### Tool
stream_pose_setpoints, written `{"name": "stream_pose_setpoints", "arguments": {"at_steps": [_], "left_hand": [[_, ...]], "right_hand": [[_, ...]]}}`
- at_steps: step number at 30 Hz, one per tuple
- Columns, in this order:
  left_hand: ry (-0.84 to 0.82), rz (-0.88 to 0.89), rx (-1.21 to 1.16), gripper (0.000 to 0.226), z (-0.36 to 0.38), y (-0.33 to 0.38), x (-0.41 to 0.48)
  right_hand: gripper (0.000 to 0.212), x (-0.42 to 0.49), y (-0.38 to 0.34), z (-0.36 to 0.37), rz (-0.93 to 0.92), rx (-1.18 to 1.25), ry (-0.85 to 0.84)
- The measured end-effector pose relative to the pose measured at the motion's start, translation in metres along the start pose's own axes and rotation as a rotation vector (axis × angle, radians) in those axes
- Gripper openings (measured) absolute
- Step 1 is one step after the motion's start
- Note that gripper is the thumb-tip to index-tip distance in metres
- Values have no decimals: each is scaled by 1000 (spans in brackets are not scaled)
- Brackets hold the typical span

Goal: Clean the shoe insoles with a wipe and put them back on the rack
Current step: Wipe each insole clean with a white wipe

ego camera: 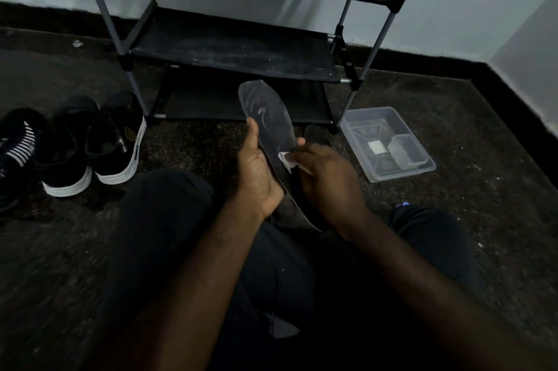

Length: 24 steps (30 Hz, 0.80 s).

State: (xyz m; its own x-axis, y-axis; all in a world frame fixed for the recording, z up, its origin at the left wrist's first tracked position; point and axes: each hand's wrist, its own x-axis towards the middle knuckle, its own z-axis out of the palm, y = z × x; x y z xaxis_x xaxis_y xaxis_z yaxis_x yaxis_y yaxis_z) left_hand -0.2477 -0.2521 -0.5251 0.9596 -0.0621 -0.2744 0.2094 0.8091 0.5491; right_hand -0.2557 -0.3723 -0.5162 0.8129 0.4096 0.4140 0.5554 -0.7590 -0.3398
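Observation:
A dark grey insole (265,117) stands tilted over my lap, toe end up toward the rack. My left hand (259,171) grips its left edge, thumb on the top face. My right hand (326,171) pinches a small white wipe (285,158) against the insole's middle. A second dark insole (315,133) shows partly behind my right hand, near the floor. The black shoe rack (235,50) with grey poles stands just beyond, its shelves bare.
Black shoes with white soles (90,144) sit on the dark floor at the left, a striped one at the edge. A clear plastic bin (389,144) with small containers inside lies right of the rack. My dark-trousered knees fill the foreground.

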Motion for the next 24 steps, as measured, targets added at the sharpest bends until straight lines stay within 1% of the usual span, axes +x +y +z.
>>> {"name": "stream_pose_setpoints", "arguments": {"at_steps": [4, 5, 7, 9, 11, 13, 15, 17, 19, 20, 22, 24], "left_hand": [[3, -19, 85, 59, -1, 7, -5], [1, -27, 89, 57, 1, 9, -7], [12, -52, 92, 57, 4, 8, -8], [41, -60, 102, 58, 4, 3, -7], [68, -51, 84, 55, 2, 2, -5], [74, -42, 44, 57, -2, 4, -3], [66, -43, 26, 62, -3, 5, -3], [59, -54, 20, 65, 0, 3, -3], [56, -61, 26, 65, 1, 1, -5], [57, -59, 30, 65, 0, 1, -5], [66, -37, 34, 65, -2, 2, -5], [63, -20, 24, 67, -3, 3, -5]], "right_hand": [[30, -11, -17, 3, -156, 52, -87], [32, -11, -15, 3, -149, 36, -94], [39, -5, -4, 3, -48, 4, -53], [40, -2, 1, 4, 27, 8, -13], [37, -7, -9, 6, -14, 54, -31], [35, -14, -21, 4, -101, 93, -100], [36, -14, -18, 1, -135, 32, -120], [42, -5, -9, -1, -39, -10, -49], [44, -1, -6, 0, 34, 13, 0], [40, -2, -10, 2, 15, 33, -4], [31, -10, -21, 6, -84, 70, -75], [30, -14, -21, 5, -151, 45, -127]]}}
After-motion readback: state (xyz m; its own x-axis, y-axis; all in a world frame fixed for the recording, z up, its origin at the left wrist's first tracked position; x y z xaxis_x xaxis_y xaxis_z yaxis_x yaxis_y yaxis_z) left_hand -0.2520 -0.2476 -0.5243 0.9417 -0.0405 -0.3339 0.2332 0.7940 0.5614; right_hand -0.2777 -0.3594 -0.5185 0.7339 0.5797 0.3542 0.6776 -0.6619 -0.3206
